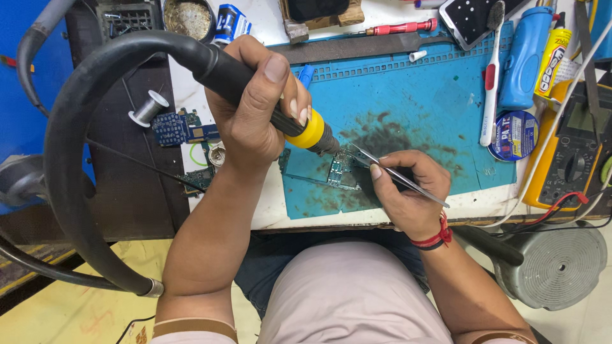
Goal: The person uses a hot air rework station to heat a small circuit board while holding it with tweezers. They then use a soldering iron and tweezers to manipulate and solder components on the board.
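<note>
My left hand (258, 105) grips a black hot-air wand with a yellow collar (310, 130), its thick black hose (70, 121) looping off to the left. The nozzle points down at a small circuit board (338, 171) lying on the stained blue work mat (408, 95). My right hand (408, 188) pinches metal tweezers (389, 171), whose tips rest at the board's upper right edge, close to the nozzle.
Another blue circuit board (182, 127) and a solder wire spool (148, 108) lie at the left. A toothbrush (491, 70), blue bottle (526, 57), round paste tin (515, 135), yellow multimeter (574, 159) and red screwdriver (401, 28) ring the mat. A grey round unit (554, 264) sits lower right.
</note>
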